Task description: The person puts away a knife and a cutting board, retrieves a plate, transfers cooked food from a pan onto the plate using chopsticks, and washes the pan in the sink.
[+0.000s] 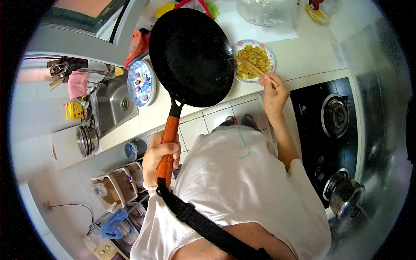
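Observation:
My left hand (161,157) is wrapped round the orange-brown handle of a black frying pan (190,56), which is held up and tilted beside the plate. The pan's dark inner face shows no large food pieces. My right hand (274,94) grips a pair of wooden chopsticks (253,68) between closed fingers. Their tips reach into yellow-green cooked food (255,56) on a round plate with a flowered rim (272,56). This plate rests on the pale counter, just right of the pan's edge.
A plate (151,89) with small round items lies left of the pan, by the sink (115,106). At the right is a black gas stove (312,121) with a steel pot (346,197). A plastic bag (264,12) sits at the counter's back.

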### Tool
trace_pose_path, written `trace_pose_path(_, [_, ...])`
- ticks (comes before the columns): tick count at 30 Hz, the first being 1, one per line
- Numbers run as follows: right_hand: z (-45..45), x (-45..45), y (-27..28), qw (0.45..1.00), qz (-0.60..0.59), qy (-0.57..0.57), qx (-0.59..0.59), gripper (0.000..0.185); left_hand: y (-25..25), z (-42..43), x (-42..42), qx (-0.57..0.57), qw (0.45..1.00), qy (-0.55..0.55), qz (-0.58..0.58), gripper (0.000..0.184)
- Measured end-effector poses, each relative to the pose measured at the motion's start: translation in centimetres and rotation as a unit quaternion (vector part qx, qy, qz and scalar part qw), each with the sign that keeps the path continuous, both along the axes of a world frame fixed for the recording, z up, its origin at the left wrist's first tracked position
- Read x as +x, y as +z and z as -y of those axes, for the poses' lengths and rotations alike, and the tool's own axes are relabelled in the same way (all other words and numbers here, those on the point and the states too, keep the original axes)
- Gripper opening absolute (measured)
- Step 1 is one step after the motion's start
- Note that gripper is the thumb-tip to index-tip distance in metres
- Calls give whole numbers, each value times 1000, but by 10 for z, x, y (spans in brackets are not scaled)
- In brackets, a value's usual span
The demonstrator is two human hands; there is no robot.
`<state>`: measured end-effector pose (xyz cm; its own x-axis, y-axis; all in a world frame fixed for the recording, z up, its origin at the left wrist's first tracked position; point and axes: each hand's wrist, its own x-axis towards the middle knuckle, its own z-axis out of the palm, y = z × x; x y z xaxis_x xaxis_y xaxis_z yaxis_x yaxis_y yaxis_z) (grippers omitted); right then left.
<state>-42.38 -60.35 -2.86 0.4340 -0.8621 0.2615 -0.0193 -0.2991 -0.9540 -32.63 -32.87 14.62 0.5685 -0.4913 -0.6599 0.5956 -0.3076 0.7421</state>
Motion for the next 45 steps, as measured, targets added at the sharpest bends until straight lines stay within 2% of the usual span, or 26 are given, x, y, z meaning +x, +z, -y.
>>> trace_pose_path(1, [-2,1,0,1000,-1,-1,0,18,-1,-1,0,-4,1000,10,-3,24])
trace_pose_path(3, [-9,6,-4,981,95,69,154,17,-2,-2,2,-5,1000,6,-2,25])
trace_pose_path(4, [-7,5,-15,977,95,74,177,19,0,-2,2,-7,1000,3,0,25])
trace_pose_path(5, [-2,1,-24,977,96,73,176,19,1,-1,3,-10,1000,-1,2,26])
trace_pose_path(7, [13,-11,-42,942,169,13,289,21,1,0,4,-9,1000,-1,6,26])
trace_pose_path(8, [22,-16,-53,940,193,-21,282,24,1,0,3,-9,1000,0,9,26])
trace_pose_path(13, [28,-17,-53,932,207,-47,294,28,1,3,5,-13,1000,-4,6,27])
trace_pose_path(15, [24,-11,-52,910,215,33,352,28,2,4,5,-13,1000,-2,4,27])
trace_pose_path(17, [28,-9,-69,904,215,35,369,28,2,3,5,-15,1000,-14,8,27])
trace_pose_path(20, [42,-19,-89,884,245,-21,397,25,3,3,3,-10,1000,-22,15,28])
trace_pose_path(23, [46,-29,-80,904,246,-57,346,24,6,5,3,3,1000,-22,18,28])
trace_pose_path(26, [39,-31,-66,896,248,-24,368,24,6,6,4,2,1000,-24,21,27])
trace_pose_path(28, [25,-34,-55,882,202,76,419,25,6,6,4,-4,999,-27,19,26])
trace_pose_path(31, [15,-32,-62,872,166,117,446,25,7,9,4,-4,1000,-3,7,29])
trace_pose_path(33, [26,-34,-75,880,178,99,429,25,7,9,3,-7,1000,3,8,29])
trace_pose_path(35, [40,-36,-84,914,196,-4,354,27,7,8,3,-5,1000,4,10,29])
trace_pose_path(37, [42,-36,-78,913,214,-25,346,28,6,8,4,-2,1000,1,11,28])
trace_pose_path(39, [34,-39,-69,898,240,-5,368,28,5,8,4,-14,1000,7,6,28])
trace_pose_path(43, [20,-43,-60,890,160,119,409,27,5,8,5,-14,1000,-3,2,28])
trace_pose_path(45, [27,-43,-77,889,171,103,413,26,6,9,3,-8,1000,7,8,28])
